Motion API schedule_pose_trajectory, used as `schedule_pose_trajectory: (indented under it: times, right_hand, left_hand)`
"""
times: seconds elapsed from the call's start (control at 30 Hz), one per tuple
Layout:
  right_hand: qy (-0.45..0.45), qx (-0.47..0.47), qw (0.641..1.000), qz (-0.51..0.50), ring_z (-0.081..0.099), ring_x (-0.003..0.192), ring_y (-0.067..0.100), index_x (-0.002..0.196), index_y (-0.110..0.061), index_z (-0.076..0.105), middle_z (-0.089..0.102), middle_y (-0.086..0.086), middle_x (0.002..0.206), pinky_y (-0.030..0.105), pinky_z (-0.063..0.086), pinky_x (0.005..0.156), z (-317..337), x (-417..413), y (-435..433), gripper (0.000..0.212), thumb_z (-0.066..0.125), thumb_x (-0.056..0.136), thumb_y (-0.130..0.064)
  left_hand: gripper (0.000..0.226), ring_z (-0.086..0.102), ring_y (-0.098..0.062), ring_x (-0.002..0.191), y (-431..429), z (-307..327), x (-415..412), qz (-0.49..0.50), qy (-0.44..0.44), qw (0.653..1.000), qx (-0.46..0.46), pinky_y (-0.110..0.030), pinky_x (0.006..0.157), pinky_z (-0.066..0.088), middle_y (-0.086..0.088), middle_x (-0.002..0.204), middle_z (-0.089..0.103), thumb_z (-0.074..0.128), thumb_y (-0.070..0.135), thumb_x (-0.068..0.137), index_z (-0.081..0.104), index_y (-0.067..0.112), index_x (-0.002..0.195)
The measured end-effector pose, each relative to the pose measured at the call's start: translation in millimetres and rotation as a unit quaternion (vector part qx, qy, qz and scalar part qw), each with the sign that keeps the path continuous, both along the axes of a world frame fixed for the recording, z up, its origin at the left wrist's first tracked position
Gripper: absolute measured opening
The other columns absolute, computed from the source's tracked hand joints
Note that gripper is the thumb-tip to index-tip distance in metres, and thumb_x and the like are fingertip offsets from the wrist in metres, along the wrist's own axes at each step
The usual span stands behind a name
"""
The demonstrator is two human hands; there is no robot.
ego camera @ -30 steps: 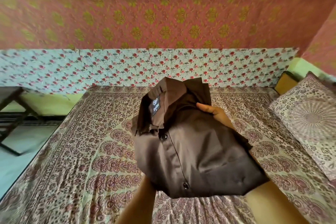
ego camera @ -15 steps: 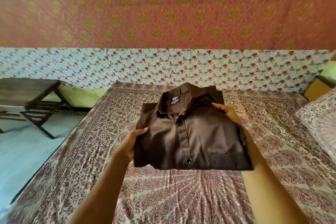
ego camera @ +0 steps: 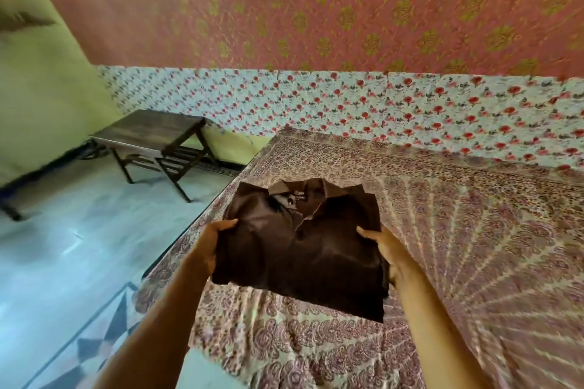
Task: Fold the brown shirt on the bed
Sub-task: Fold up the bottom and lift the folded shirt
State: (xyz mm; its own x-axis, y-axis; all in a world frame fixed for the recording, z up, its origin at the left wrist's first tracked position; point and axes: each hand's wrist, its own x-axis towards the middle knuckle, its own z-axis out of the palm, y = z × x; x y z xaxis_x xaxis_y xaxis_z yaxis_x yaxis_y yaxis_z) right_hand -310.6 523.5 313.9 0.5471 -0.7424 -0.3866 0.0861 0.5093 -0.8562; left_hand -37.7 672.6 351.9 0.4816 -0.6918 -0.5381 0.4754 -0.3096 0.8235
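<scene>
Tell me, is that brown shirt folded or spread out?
Folded. The brown shirt is a compact rectangle, collar facing up, held at its sides by the left hand and right hand.

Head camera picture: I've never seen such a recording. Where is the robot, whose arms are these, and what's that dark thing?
There is no robot. A person wears one wide-angle camera on the head, so the arms are their own. The left hand and right hand each grip a side of a folded brown shirt, collar away from us, over a bed with a patterned sheet. Whether it touches the sheet is unclear. A wooden table stands on the floor at the left.
</scene>
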Motion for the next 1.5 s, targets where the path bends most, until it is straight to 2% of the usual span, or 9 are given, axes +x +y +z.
schedule_pose_trajectory:
  times: [0.27, 0.4, 0.57, 0.77, 0.93, 1.07, 1.23, 1.3, 1.5]
  right_hand:
    - [0.0, 0.026, 0.999, 0.025, 0.068, 0.077, 0.019, 0.119, -0.01, 0.052, 0.066, 0.007, 0.098, 0.03, 0.057, 0.069, -46.8, 140.4, 53.1, 0.033, 0.058, 0.086, -0.008]
    - [0.026, 0.053, 0.998, 0.012, 0.067, 0.085, 0.024, 0.119, -0.012, 0.054, 0.071, 0.005, 0.095, 0.035, 0.055, 0.075, -79.2, 227.6, 81.8, 0.075, 0.085, 0.053, -0.032]
    - [0.069, 0.132, 0.988, -0.047, 0.064, 0.09, 0.026, 0.117, -0.014, 0.055, 0.066, 0.012, 0.102, 0.038, 0.051, 0.077, -113.3, 328.6, 125.5, 0.028, 0.056, 0.089, -0.01]
    - [0.12, 0.19, 0.967, -0.12, 0.07, 0.081, 0.019, 0.123, -0.011, 0.055, 0.072, 0.005, 0.097, 0.03, 0.054, 0.07, -155.6, 376.1, 164.0, 0.043, 0.063, 0.081, -0.015]
    - [0.142, 0.181, 0.96, -0.161, 0.067, 0.087, 0.017, 0.124, -0.011, 0.055, 0.072, -0.003, 0.094, 0.042, 0.045, 0.097, -214.7, 404.0, 160.6, 0.093, 0.087, 0.044, -0.043]
    - [0.187, 0.177, 0.946, -0.196, 0.056, 0.113, 0.028, 0.129, -0.015, 0.05, 0.061, 0.006, 0.121, 0.045, 0.04, 0.103, -273.0, 431.1, 141.4, 0.061, 0.072, 0.075, -0.033]
    - [0.206, 0.158, 0.941, -0.216, 0.063, 0.098, 0.014, 0.118, -0.017, 0.056, 0.067, -0.004, 0.104, 0.035, 0.048, 0.092, -328.9, 440.9, 118.8, 0.029, 0.052, 0.091, -0.007]
    - [0.205, 0.145, 0.944, -0.211, 0.067, 0.082, 0.009, 0.106, -0.024, 0.058, 0.071, -0.009, 0.089, 0.032, 0.054, 0.081, -340.0, 438.5, 110.7, 0.025, 0.05, 0.092, -0.005]
    - [0.323, 0.05, 0.912, -0.247, 0.054, 0.109, 0.019, 0.127, -0.012, 0.051, 0.058, 0.009, 0.126, 0.031, 0.042, 0.096, -360.5, 447.8, 110.5, 0.036, 0.056, 0.091, -0.013]
  left_hand:
    - [0.019, 0.065, -0.023, 0.045, 62.4, -37.3, 132.1, 0.054, -0.023, 0.995, 0.08, -0.029, 0.056, 0.05, -0.011, 0.055, 0.068, 0.05, 0.012, 0.086, 0.065, 0.007, 0.075]
    - [0.026, 0.066, -0.026, 0.047, 86.1, -68.8, 222.0, 0.056, 0.003, 0.993, 0.103, -0.035, 0.068, 0.046, -0.015, 0.058, 0.068, 0.052, 0.011, 0.084, 0.069, 0.006, 0.065]
    - [0.019, 0.068, -0.032, 0.065, 106.9, -109.6, 331.7, 0.014, 0.043, 0.986, 0.158, -0.04, 0.078, 0.05, -0.018, 0.07, 0.071, 0.057, 0.014, 0.073, 0.068, 0.002, 0.085]
    - [0.013, 0.066, -0.03, 0.063, 92.8, -146.9, 399.5, -0.079, 0.052, 0.974, 0.206, -0.035, 0.068, 0.048, -0.014, 0.061, 0.07, 0.055, 0.009, 0.081, 0.064, 0.002, 0.086]
    - [0.033, 0.065, -0.033, 0.075, 68.0, -216.4, 430.2, -0.095, 0.059, 0.968, 0.224, -0.039, 0.072, 0.053, -0.016, 0.08, 0.07, 0.055, 0.007, 0.079, 0.063, 0.009, 0.111]
    - [0.05, 0.069, -0.03, 0.075, 43.4, -290.0, 454.1, -0.11, 0.058, 0.972, 0.2, -0.042, 0.07, 0.058, -0.015, 0.096, 0.07, 0.048, 0.001, 0.079, 0.055, 0.017, 0.126]
    - [0.058, 0.067, -0.025, 0.09, 18.5, -356.5, 467.4, -0.155, 0.003, 0.972, 0.175, -0.03, 0.071, 0.054, -0.011, 0.109, 0.066, 0.047, -0.008, 0.077, 0.055, 0.021, 0.126]
    - [0.065, 0.061, -0.029, 0.106, 7.3, -368.1, 467.2, -0.175, -0.018, 0.975, 0.14, -0.032, 0.078, 0.053, -0.014, 0.121, 0.06, 0.044, -0.016, 0.072, 0.049, 0.014, 0.13]
    - [0.068, 0.05, -0.023, 0.124, -6.5, -387.8, 470.4, -0.249, -0.263, 0.926, 0.103, -0.037, 0.106, 0.041, -0.008, 0.134, 0.053, 0.058, -0.001, 0.075, 0.04, 0.015, 0.138]
